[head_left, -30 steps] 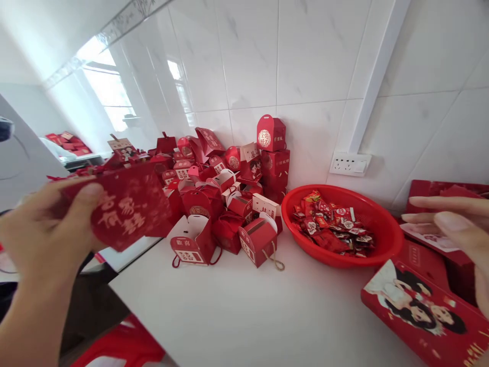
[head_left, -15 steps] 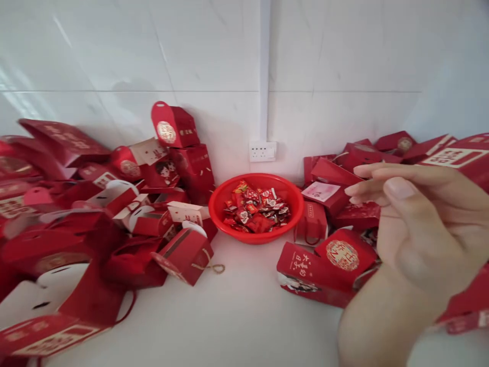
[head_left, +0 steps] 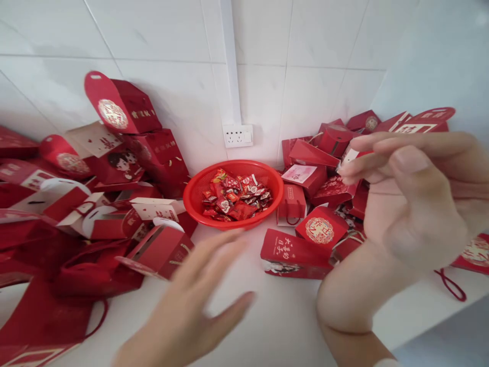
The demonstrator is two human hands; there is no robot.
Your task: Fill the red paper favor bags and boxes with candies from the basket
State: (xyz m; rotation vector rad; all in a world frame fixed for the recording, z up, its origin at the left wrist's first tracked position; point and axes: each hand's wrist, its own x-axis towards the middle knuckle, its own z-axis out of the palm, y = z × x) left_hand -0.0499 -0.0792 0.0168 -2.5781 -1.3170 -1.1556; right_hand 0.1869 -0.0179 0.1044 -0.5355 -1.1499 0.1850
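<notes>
My left hand (head_left: pixel 191 300) reaches in from the bottom, somewhat blurred, with thumb and fingers apart and nothing between them. Just beyond its fingertips stands a red plastic basket (head_left: pixel 194 206) holding several wrapped candies (head_left: pixel 237 196). On the right, my right hand (head_left: pixel 424 199) is raised above the pile of boxes, its fingers loosely curved, the thumb apart and the grasp bare. Below and left of that hand lie a red gift box (head_left: pixel 294 262) with white lettering and another red box (head_left: pixel 321 229) with a round gold emblem. The right forearm hides part of the right-hand pile.
Red gift boxes (head_left: pixel 160 250) are heaped on the left of the white table (head_left: pixel 275 316), some stacked against the tiled wall (head_left: pixel 255 97). More boxes (head_left: pixel 309 181) crowd the right. A socket (head_left: pixel 237 136) sits behind the basket. The table's edge shows at lower right.
My left hand has come into view from below. My view has shifted, so the basket and boxes appear further left and higher. My right hand stays raised with its fingers in a similar curve.
</notes>
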